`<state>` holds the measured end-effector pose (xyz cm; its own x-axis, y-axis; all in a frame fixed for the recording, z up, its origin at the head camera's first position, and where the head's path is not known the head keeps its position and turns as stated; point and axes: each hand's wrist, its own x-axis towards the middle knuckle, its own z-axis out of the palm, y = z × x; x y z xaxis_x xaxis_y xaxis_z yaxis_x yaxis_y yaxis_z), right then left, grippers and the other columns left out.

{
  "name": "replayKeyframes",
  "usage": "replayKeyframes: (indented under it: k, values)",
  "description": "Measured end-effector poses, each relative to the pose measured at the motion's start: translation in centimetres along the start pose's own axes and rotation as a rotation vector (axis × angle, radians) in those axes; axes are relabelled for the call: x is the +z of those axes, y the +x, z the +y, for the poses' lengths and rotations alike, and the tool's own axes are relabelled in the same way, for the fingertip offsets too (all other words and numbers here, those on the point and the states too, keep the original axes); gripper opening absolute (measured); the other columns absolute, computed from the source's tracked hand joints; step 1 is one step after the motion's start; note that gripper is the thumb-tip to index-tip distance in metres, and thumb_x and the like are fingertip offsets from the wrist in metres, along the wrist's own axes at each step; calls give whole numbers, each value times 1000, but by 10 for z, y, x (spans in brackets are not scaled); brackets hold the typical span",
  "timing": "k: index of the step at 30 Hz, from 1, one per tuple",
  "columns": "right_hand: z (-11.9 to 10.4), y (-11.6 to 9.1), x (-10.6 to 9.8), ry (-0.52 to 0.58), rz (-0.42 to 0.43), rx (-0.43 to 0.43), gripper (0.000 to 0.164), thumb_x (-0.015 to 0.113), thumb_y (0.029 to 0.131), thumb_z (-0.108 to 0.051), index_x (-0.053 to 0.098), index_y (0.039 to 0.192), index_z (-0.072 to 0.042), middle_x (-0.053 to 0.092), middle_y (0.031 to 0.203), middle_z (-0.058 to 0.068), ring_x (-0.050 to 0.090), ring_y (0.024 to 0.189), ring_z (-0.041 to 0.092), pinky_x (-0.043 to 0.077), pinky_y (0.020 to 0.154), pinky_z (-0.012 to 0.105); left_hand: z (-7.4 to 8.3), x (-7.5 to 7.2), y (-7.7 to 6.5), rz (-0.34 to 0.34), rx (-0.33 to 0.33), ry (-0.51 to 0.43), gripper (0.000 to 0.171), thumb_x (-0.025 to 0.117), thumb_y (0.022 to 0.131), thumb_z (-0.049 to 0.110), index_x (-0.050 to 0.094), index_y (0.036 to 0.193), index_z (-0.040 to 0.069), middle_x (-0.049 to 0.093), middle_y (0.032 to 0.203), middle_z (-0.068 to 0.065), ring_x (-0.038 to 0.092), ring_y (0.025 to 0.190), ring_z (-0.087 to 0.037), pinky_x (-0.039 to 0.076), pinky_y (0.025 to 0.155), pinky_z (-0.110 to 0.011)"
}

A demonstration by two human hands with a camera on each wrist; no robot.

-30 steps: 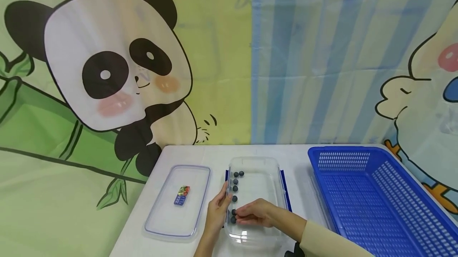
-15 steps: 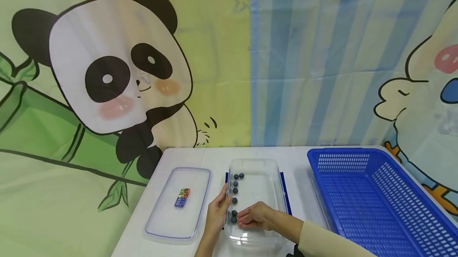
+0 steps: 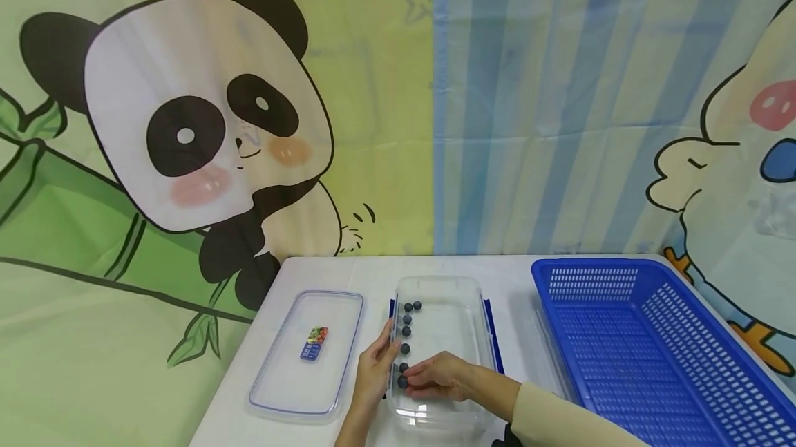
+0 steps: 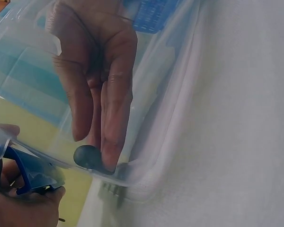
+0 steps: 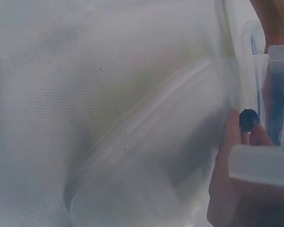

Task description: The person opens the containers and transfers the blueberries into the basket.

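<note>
Head view: a clear container (image 3: 449, 336) is set on the worktop (image 3: 521, 278) with its lid off, and all other places are given from it. A row of dark balls (image 3: 406, 331) is laid inside along its left wall; one ball is set just right of the far end of the row, and a wider gap is left ahead of the two nearest balls. The near ball (image 3: 403, 382) is located at the near end of the row. A flat transparent lid (image 3: 297, 372) is placed left of the container, and a blue basket (image 3: 622, 350) is placed to its right.

The container's left side is gripped by the left hand (image 3: 372, 371), beside the blue flap (image 4: 35, 176). The near ball is met by the fingertips of the right hand (image 3: 438, 376), inside the container; whether it is pinched or merely touched cannot be told.

The step in hand is judged to be the placing or aligning of balls along the left wall. For the next move, the near ball should be settled against that wall and the fingers withdrawn straight up, so that the neighbouring ball is not rolled.
</note>
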<state>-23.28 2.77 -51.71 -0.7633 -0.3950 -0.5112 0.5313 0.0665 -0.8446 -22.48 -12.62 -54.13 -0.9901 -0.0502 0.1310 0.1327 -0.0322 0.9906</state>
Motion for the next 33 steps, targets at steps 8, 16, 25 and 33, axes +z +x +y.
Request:
replayKeyframes:
  k: [8,16,25,33]
  values:
    - [-2,-1,-2,34,-67,-8,18,63,83,4,64,100,10,68,89,17,67,83,25,56,79,32,1,0,1,-10,17,-20,48,55,93,14,38,136,-1,36,142,-9,35,129,-24,29,103,-21]
    - [-24,-20,-14,52,-148,-81,26,60,86,3,61,110,11,66,98,21,66,91,28,54,82,32,-1,1,0,9,46,-20,48,57,92,12,40,134,-3,38,141,-11,37,127,-24,30,103,-20]
    - [-70,-86,-84,57,-306,-184,31,53,92,0,54,121,10,61,112,20,59,105,29,46,95,37,-1,2,0,28,12,1,48,58,91,13,41,134,-1,39,141,-7,36,128,-23,30,102,-19]
    - [-76,-136,-220,26,-248,-214,30,44,97,-3,55,124,4,57,120,20,55,113,30,40,100,42,3,1,1,31,7,-2,48,59,91,14,42,134,-1,39,140,-9,37,128,-25,30,103,-21]
